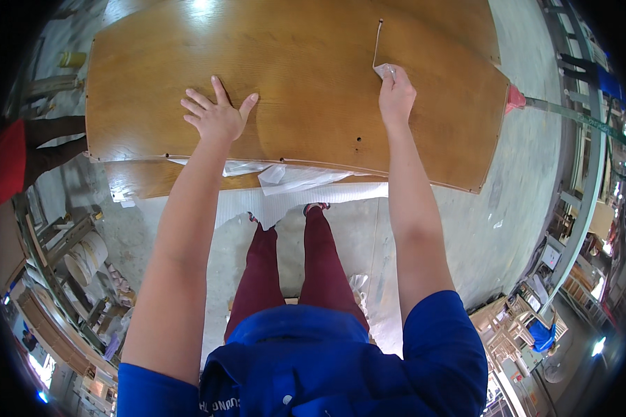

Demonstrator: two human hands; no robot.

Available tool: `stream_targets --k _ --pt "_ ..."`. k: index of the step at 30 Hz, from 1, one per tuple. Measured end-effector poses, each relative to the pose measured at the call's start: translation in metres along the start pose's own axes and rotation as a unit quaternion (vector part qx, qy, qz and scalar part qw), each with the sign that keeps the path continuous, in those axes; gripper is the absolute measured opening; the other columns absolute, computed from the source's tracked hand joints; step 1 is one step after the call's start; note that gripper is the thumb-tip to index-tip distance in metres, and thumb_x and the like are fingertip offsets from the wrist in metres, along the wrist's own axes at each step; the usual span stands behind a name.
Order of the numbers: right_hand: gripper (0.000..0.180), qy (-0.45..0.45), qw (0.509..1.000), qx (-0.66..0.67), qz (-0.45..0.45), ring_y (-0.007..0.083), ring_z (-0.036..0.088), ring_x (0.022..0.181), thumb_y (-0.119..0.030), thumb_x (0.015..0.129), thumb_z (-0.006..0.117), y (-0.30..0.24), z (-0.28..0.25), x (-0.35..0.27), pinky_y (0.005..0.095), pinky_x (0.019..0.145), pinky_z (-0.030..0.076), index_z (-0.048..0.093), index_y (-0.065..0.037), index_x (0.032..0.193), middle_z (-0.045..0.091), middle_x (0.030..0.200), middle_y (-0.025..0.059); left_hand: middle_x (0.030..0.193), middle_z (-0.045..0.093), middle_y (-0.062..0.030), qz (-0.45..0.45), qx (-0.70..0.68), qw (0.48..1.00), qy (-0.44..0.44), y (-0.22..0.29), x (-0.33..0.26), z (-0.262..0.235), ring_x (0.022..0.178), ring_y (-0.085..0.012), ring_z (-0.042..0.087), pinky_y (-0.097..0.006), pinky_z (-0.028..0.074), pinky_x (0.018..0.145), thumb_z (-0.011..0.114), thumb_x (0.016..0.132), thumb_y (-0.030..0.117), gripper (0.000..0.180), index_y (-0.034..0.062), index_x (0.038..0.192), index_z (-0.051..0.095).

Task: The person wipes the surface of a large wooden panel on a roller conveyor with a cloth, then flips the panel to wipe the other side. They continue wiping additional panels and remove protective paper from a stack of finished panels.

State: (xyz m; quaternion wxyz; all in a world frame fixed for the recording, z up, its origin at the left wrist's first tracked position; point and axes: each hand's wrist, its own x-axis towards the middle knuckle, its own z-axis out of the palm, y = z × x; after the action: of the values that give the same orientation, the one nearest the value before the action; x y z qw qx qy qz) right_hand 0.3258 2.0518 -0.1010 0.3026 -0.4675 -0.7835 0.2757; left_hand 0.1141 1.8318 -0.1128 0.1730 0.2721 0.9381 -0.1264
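Note:
A large brown wooden panel (306,90) with small dark holes lies in front of me. My left hand (220,119) rests flat on its left part, fingers spread, holding nothing. Over the right part, the fingers of my right hand (398,97) are closed on a small crumpled piece of clear plastic (382,70). From that plastic a thin pale strip (378,42) runs up to a dark spot near the panel's far side; I cannot make out whether it is a cord or a stick.
White wrapping sheet (306,178) sticks out under the panel's near edge, above another wooden board (142,179). Red cloth (515,99) at the right corner adjoins a green metal bar (570,115). A person in red (8,163) stands at the left; white buckets (87,257) sit lower left.

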Motion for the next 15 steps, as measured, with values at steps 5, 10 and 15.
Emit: stream_targets --k 5,10,15 --pt "0.013 -0.016 0.999 0.02 -0.02 0.0297 0.062 0.078 -0.013 0.086 0.051 0.005 -0.011 -0.043 0.0363 0.07 0.048 0.058 -0.003 0.089 0.064 0.085 0.0135 0.139 -0.001 -0.0367 0.003 -0.001 1.0 0.01 0.001 0.002 0.003 0.129 -0.0528 0.002 -0.061 0.012 0.1 0.019 0.072 0.082 0.101 0.0128 0.143 0.001" --pt "0.013 -0.045 0.999 0.014 0.017 0.0304 0.062 0.078 -0.012 0.086 0.051 0.006 -0.022 -0.085 0.0366 0.069 0.048 0.058 -0.002 0.088 0.064 0.085 0.0139 0.139 0.0 -0.0365 0.003 0.0 1.0 0.005 0.001 0.003 0.004 0.129 -0.0527 0.002 -0.062 0.012 0.1 0.019 0.071 0.083 0.101 0.014 0.143 0.001" --pt "0.012 -0.055 0.998 0.014 0.032 0.0308 0.062 0.078 -0.012 0.085 0.051 0.013 -0.034 -0.119 0.0378 0.069 0.048 0.058 -0.002 0.088 0.064 0.084 0.0143 0.139 0.0 -0.0364 0.002 -0.004 1.0 0.0 0.001 0.004 0.005 0.129 -0.0528 0.001 -0.06 0.012 0.101 0.017 0.07 0.083 0.101 0.015 0.143 0.0"
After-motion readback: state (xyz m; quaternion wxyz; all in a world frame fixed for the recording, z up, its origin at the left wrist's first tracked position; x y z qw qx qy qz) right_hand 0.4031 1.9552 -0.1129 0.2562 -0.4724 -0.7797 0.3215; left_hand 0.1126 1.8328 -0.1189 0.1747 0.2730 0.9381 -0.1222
